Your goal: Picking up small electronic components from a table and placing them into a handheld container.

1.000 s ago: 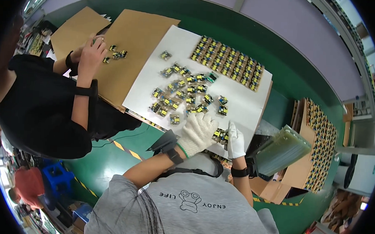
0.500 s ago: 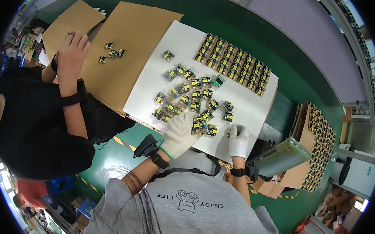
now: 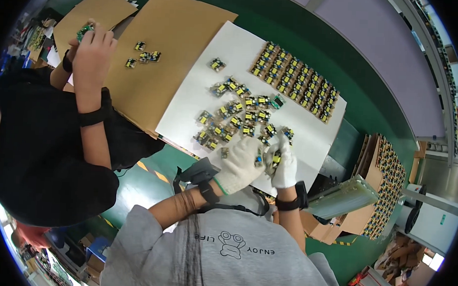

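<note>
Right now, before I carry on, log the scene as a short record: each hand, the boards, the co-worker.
Left hand: cream glove, fingertips at a circuit board
Right hand: white glove, holding another board
Loose boards: scattered on the white sheet
Packed boards: in rows at the sheet's far right
Co-worker's hand: at a green board, to the left

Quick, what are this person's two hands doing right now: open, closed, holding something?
Left hand: closed, holding a small circuit board at the fingers.
Right hand: closed, holding a yellow-marked circuit board.
</note>
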The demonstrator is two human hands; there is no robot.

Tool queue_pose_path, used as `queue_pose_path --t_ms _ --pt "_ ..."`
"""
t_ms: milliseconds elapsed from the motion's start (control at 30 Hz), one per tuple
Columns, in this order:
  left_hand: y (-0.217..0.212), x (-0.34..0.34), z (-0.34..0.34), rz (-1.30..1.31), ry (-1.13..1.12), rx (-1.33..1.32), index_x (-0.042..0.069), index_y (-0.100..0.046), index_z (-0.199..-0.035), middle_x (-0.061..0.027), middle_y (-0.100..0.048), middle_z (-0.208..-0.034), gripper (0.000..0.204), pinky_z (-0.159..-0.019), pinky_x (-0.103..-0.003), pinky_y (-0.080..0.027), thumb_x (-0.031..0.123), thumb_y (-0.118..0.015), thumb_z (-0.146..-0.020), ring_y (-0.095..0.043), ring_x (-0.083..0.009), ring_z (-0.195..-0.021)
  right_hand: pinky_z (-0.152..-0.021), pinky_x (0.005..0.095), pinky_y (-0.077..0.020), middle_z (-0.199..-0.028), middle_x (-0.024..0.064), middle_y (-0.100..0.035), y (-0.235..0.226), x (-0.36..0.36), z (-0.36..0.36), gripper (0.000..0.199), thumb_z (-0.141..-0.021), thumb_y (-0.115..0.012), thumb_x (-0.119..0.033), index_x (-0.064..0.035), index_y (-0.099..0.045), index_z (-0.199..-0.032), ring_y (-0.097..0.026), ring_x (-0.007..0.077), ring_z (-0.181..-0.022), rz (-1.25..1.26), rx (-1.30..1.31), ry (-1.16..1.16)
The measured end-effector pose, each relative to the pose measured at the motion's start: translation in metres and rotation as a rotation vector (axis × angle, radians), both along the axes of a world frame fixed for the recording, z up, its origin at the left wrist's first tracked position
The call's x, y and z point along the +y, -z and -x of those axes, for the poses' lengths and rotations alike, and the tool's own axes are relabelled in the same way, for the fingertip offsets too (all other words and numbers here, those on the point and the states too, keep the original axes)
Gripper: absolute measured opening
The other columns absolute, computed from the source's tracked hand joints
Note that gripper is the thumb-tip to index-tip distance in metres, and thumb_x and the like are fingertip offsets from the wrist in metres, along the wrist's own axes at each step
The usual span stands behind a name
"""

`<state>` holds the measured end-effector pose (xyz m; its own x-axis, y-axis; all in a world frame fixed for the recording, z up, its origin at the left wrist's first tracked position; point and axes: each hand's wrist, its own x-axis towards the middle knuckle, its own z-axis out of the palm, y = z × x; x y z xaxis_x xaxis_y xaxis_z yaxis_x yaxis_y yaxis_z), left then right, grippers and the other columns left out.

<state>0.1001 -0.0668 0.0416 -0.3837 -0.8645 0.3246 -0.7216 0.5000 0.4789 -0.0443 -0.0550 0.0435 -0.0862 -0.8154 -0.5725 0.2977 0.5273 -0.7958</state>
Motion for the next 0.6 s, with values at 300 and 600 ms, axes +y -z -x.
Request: queue_pose_path --t_ms 300,600 --pt "0.017 -0.032 -0.083 -0.207 -0.655 0.338 0.002 -0.047 -0.114 -0.0196 -0.054 -0.101 0.052 -0.081 -0.043 -0.045 0.010 -0.069 -0.067 -0.055 -0.0368 -0.094 -0.076 0.0415 -0.0476 -0.084 0.0189 -0.062 0.031 -0.116 -0.102 0.029 -0.084 -0.059 -0.028 -0.0021 -0.059 -0.099 -0.061 0.0347 -0.082 0.823 0.820 -0.435" --pt "0.029 -0.033 -0.111 -0.313 -0.615 0.151 0.003 -0.047 -0.121 -0.0168 -0.055 -0.106 0.054 -0.081 -0.041 -0.046 0.011 -0.066 -0.072 -0.056 -0.0347 -0.096 -0.061 0.0449 -0.0484 -0.078 0.0144 -0.063 0.015 -0.132 -0.149 0.027 -0.084 -0.056 -0.033 -0.0077 -0.065 -0.081 -0.062 0.0340 -0.065 0.720 1.139 -0.419"
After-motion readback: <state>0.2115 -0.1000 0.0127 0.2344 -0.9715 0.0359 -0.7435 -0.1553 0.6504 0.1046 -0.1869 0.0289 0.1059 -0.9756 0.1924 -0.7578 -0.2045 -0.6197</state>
